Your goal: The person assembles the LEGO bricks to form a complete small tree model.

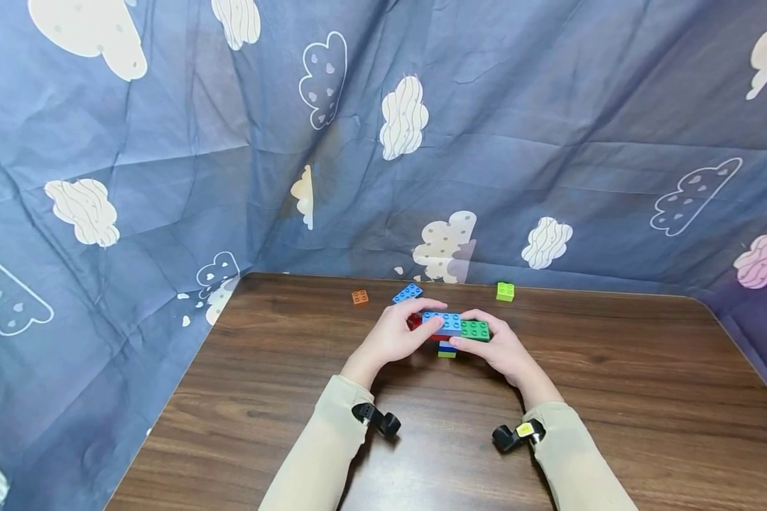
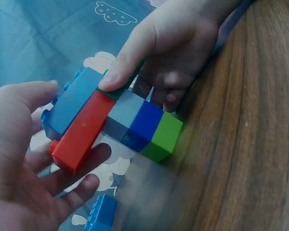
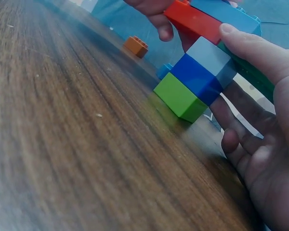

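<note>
A tower of toy building blocks stands between the two hands. From the bottom it has a lime block (image 2: 164, 137), a dark blue block (image 2: 143, 126) and a pale grey-blue block (image 3: 209, 55). Across its top lie a long red block (image 2: 84, 127) and a green block (image 1: 475, 330), with a light blue block (image 1: 447, 323) on the red one. My left hand (image 1: 396, 332) holds the light blue block at its left end, thumb in front. The right hand (image 1: 501, 349) grips the green block between thumb and fingers, which partly hide it.
Toward the back of the wooden table (image 1: 281, 383) lie an orange block (image 1: 360, 297), a blue block (image 1: 407, 292) and a loose lime block (image 1: 505, 291). A cloud-patterned blue cloth (image 1: 358, 177) hangs behind the table's far edge.
</note>
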`<state>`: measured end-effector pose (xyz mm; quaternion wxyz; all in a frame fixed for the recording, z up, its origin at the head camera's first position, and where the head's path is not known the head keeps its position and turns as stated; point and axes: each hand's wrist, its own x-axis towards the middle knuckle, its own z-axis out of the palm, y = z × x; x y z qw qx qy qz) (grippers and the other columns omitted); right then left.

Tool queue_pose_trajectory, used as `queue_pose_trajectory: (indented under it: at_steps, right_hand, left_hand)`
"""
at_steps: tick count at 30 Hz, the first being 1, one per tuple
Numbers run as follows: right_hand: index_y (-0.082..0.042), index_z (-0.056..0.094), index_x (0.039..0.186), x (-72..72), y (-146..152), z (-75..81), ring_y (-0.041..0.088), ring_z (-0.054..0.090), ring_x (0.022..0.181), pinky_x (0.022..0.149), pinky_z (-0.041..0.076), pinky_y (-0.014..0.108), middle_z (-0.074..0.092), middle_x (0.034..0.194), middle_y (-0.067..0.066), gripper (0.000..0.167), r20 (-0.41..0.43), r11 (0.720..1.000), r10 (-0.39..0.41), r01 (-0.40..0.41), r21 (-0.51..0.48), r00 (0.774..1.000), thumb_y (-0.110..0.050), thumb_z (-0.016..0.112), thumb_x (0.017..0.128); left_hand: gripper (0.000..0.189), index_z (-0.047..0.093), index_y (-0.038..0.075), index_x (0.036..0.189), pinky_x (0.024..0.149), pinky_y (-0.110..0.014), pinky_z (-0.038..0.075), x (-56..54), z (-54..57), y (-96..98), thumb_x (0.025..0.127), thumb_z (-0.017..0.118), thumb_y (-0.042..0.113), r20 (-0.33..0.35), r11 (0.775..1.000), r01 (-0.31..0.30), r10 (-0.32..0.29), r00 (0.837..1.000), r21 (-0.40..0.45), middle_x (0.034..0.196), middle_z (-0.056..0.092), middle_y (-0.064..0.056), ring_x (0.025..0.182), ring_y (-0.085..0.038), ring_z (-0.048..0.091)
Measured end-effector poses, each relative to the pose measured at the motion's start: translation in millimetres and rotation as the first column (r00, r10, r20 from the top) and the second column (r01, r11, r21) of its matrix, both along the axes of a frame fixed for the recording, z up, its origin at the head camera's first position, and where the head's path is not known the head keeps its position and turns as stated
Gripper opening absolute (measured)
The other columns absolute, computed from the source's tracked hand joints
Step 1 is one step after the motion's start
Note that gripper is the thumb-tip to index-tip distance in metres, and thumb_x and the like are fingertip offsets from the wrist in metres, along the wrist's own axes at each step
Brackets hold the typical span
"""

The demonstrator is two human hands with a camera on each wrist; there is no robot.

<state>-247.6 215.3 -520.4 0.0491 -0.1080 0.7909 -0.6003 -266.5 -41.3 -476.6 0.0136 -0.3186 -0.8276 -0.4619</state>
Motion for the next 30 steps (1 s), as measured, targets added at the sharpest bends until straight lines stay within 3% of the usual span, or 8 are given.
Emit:
queue_pose_trajectory:
  at_steps: [3,9,14,20,30]
  right_hand:
    - [-0.008,0.066,0.138,0.4,1.5,-0.4,0.03,0.064,0.112,0.092,0.057,0.032,0.064,0.137,0.02,0.046,0.004,1.0,0.001,-0.001,-0.006,1.0,-0.022,0.085,0.099]
    - [-0.008,0.065,0.141,0.2,3.7,-1.2,0.025,0.064,0.11,0.092,0.056,0.033,0.064,0.137,0.017,0.041,-0.03,1.0,0.019,-0.019,-0.002,0.999,-0.024,0.077,0.105]
    - [-0.01,0.068,0.138,-1.2,2.3,-0.5,0.023,0.062,0.102,0.083,0.056,0.036,0.065,0.128,0.01,0.034,-0.032,1.0,-0.001,0.001,0.002,0.999,-0.033,0.064,0.112]
    - [-0.006,0.068,0.134,-0.3,-1.5,5.2,0.023,0.062,0.098,0.081,0.054,0.035,0.068,0.118,0.009,0.034,0.005,1.0,-0.011,0.011,-0.02,1.0,-0.032,0.065,0.112]
    - [-0.003,0.068,0.131,0.9,-4.7,10.7,0.025,0.061,0.099,0.08,0.053,0.04,0.068,0.117,0.011,0.033,0.021,1.0,-0.027,0.027,-0.004,0.999,-0.03,0.065,0.111]
  left_hand:
    - [0.03,0.078,0.021,0.133,0.082,-0.029,0.055,0.7,2.1,1.4,0.108,0.07,0.036,0.045,1.0,-0.02,0.02,0.999,0.005,0.122,0.077,0.004,0.096,-0.012,0.063]
    - [0.028,0.078,0.019,0.132,0.08,-0.028,0.053,0.0,1.9,2.2,0.109,0.07,0.032,0.07,1.0,0.009,-0.011,0.997,0.028,0.119,0.077,0.004,0.093,-0.012,0.061]
    - [0.029,0.077,0.018,0.135,0.085,-0.03,0.054,-0.4,2.0,1.8,0.11,0.068,0.029,0.096,0.997,0.05,-0.056,0.994,0.063,0.128,0.076,0.0,0.102,-0.014,0.062]
    - [0.029,0.078,0.014,0.134,0.093,-0.032,0.055,0.5,3.9,1.5,0.11,0.069,0.026,0.12,0.994,0.069,-0.08,0.99,0.089,0.131,0.076,-0.002,0.112,-0.016,0.064]
    - [0.025,0.079,0.015,0.131,0.089,-0.03,0.055,3.6,7.7,4.0,0.109,0.07,0.024,0.165,0.994,0.041,-0.058,0.985,0.103,0.128,0.077,-0.001,0.108,-0.014,0.064]
